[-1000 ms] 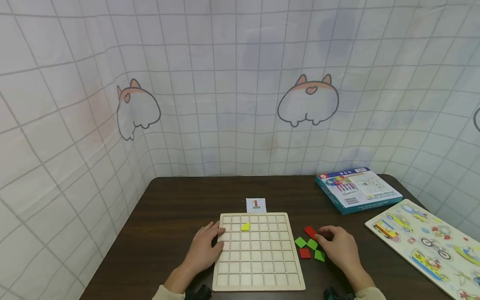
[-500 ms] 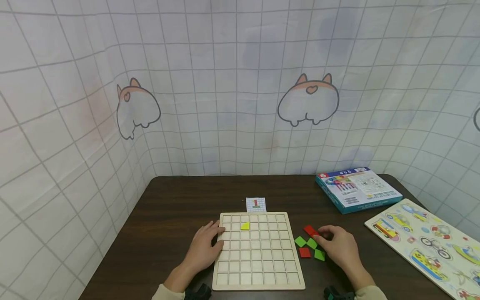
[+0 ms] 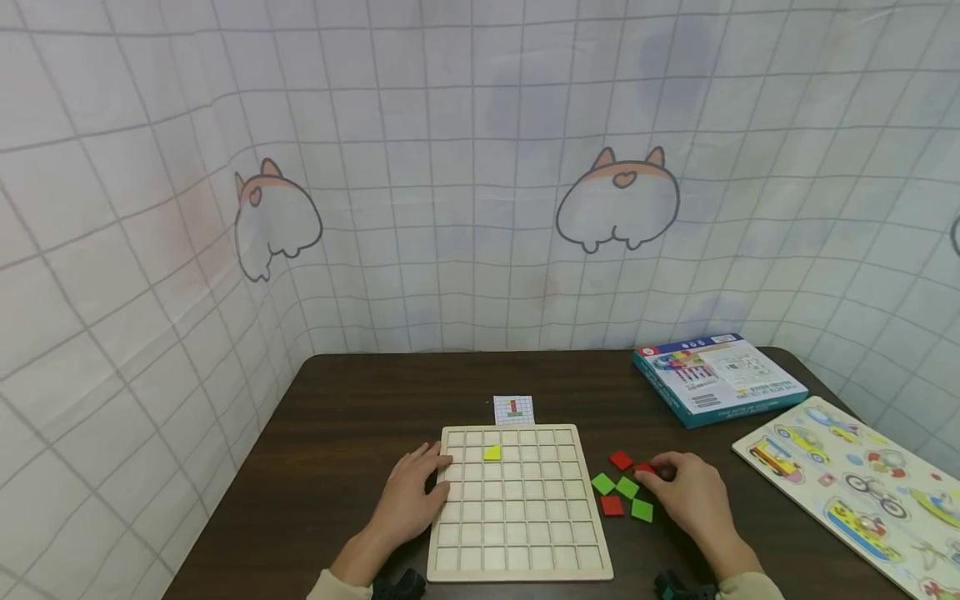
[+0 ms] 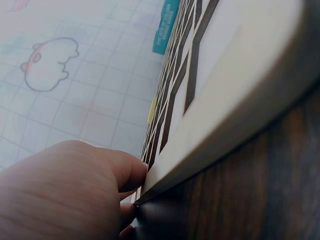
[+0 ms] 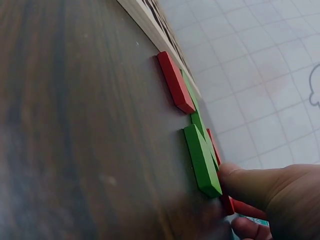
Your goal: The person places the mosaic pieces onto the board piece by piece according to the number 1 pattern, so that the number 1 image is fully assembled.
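Observation:
My left hand (image 3: 405,498) rests at the left edge of a pale wooden grid board (image 3: 522,577), thumb and fingertips touching its rim. One yellow tile (image 3: 492,453) with a cut corner lies in an upper cell. To the right of the board, my right hand (image 3: 688,492) pinches a red square tile (image 3: 644,469) between thumb and fingers, low over the table. In the right wrist view the thumb and fingers partly hide this red tile (image 5: 227,204). Nearby lie another red tile (image 3: 621,461), a nearer red tile (image 3: 612,506) and several green tiles (image 3: 642,510).
Behind the board lies a small printed pattern card (image 3: 513,410). A teal-sided box (image 3: 720,379) stands at the back right of the dark table (image 3: 360,400). A picture puzzle board (image 3: 847,492) lies at the right. A gridded curtain hangs behind and at both sides.
My right hand has shifted slightly right with a red tile, drawing it apart from the red tile at its left. The left hand stays at the board's edge.

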### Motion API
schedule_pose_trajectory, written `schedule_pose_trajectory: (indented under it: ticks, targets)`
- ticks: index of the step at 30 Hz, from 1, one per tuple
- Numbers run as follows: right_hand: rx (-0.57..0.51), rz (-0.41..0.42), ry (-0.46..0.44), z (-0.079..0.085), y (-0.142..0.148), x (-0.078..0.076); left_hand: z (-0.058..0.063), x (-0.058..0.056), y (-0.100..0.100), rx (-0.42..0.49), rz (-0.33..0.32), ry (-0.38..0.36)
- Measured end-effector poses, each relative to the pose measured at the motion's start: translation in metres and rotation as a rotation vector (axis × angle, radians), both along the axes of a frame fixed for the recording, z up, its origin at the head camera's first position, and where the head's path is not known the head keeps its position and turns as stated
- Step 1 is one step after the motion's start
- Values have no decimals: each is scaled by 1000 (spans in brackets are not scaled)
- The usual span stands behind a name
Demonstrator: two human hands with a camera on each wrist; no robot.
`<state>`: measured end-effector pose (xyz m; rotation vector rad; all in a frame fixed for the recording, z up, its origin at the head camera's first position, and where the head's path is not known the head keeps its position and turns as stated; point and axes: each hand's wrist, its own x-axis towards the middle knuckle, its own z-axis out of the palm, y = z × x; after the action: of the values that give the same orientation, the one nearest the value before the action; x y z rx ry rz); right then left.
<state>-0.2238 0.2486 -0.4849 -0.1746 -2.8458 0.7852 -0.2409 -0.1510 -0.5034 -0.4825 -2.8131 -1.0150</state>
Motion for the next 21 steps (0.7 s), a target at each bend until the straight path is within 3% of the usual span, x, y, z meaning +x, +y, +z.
schedule_pose_trajectory:
  ticks: [21]
  targets:
    - [8, -12, -17, 0, 5, 2, -1, 0, 0, -5, 7, 14]
